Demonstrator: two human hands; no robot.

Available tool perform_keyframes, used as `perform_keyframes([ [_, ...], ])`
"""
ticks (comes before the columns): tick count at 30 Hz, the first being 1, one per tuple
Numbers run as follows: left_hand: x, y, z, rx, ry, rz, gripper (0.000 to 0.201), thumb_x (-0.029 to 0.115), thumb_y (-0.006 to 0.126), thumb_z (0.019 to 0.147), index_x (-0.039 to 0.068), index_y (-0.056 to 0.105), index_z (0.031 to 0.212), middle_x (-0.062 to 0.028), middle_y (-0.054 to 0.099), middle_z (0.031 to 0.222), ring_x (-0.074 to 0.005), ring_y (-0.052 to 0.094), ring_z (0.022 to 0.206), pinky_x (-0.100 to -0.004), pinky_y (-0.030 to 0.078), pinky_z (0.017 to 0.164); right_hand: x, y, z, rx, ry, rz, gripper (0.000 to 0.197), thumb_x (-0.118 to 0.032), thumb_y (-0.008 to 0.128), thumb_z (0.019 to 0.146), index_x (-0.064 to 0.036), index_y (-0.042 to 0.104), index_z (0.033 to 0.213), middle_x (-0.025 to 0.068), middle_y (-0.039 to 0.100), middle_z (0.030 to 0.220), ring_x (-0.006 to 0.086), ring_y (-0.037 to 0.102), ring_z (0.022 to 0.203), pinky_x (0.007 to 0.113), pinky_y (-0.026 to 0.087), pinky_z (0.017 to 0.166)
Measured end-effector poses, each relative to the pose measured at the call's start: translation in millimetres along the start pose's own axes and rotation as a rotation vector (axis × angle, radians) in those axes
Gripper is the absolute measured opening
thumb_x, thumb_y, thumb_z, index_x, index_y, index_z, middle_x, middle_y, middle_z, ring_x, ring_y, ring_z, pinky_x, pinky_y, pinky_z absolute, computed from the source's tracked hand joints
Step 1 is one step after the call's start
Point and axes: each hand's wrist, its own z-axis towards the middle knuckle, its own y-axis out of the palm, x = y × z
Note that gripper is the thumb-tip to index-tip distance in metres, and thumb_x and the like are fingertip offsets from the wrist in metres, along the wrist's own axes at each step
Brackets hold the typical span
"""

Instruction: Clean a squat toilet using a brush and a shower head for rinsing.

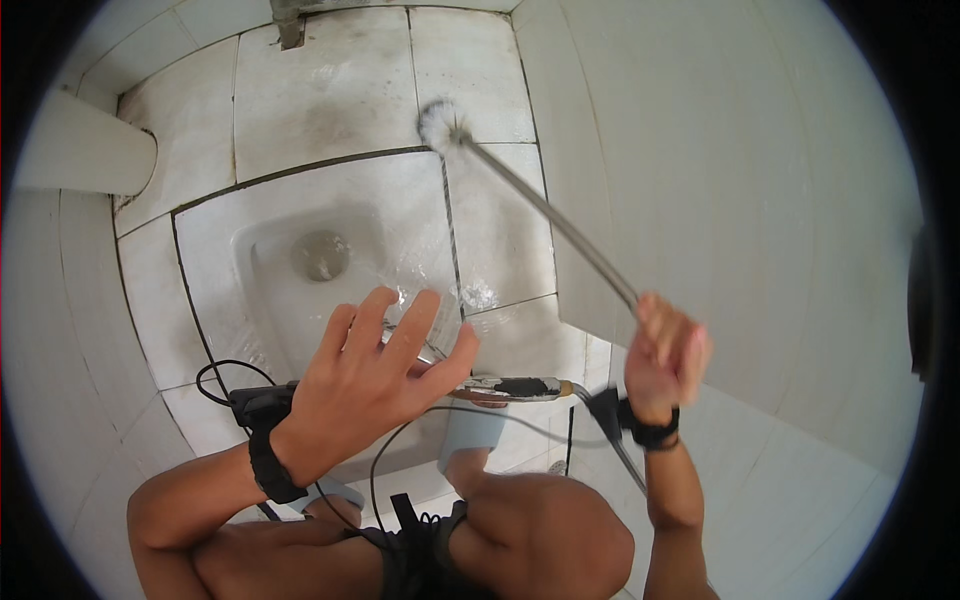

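My right hand is closed round the end of a long metal-handled toilet brush. Its white bristle head presses on the floor tiles at the far right corner of the squat toilet. My left hand, back upward and fingers spread and bent, grips the head end of a handheld shower over the toilet's right side. The hand covers most of the shower's head. Water splashes on the toilet and the tiles just beyond my fingers.
A white pipe enters the floor at far left. Tiled wall rises close on the right. The shower hose runs beside my right forearm. Black cables hang by my wrists. My feet, in light blue slippers, flank the toilet's near end.
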Motion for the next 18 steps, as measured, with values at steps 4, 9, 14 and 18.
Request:
perform_keyframes([
  [4, 6.1, -1.6, -4.1, -0.030, -0.026, 0.025, 0.054, 0.003, 0.063, 0.064, 0.025, 0.062, 0.113, -0.0086, 0.054, 0.116, -0.0276, 0.057, 0.095, -0.0335, 0.050, 0.072, -44.4, -34.0, -50.9, 0.093, 0.123, 0.032, 0.046, -0.026, 0.042, 0.099, -0.0130, 0.033, 0.056, 0.0003, 0.033, 0.049, 0.0163, 0.031, 0.048, 0.037, 0.033, 0.061],
  [9, 14.9, -5.7, -0.4, -0.061, -0.016, 0.027, 0.053, 0.003, 0.063, 0.064, 0.024, 0.062, 0.112, -0.0094, 0.054, 0.117, -0.0276, 0.057, 0.095, -0.0332, 0.050, 0.071, -14.9, 3.5, -26.9, -0.112, -0.034, -0.163, 0.048, -0.027, 0.050, 0.098, -0.0066, 0.037, 0.057, 0.0051, 0.039, 0.053, 0.0212, 0.038, 0.049, 0.042, 0.040, 0.058],
  [14, 2.9, -2.9, -3.1, -0.083, -0.022, 0.023, 0.051, 0.003, 0.061, 0.065, 0.024, 0.062, 0.111, -0.0094, 0.055, 0.117, -0.0278, 0.057, 0.094, -0.0330, 0.050, 0.071, -23.6, -0.5, -39.3, -0.164, -0.032, -0.111, 0.048, -0.027, 0.052, 0.097, -0.0031, 0.038, 0.057, 0.0059, 0.040, 0.052, 0.0207, 0.037, 0.047, 0.041, 0.042, 0.061],
  [18, 11.4, 7.2, -2.5, -0.043, -0.010, 0.026, 0.050, 0.004, 0.060, 0.066, 0.025, 0.062, 0.111, -0.0090, 0.055, 0.117, -0.0274, 0.057, 0.094, -0.0326, 0.051, 0.071, -53.2, -26.4, -61.0, -0.089, 0.109, -0.071, 0.048, -0.030, 0.054, 0.095, -0.0085, 0.032, 0.057, 0.0035, 0.036, 0.053, 0.0182, 0.032, 0.050, 0.038, 0.031, 0.060],
])
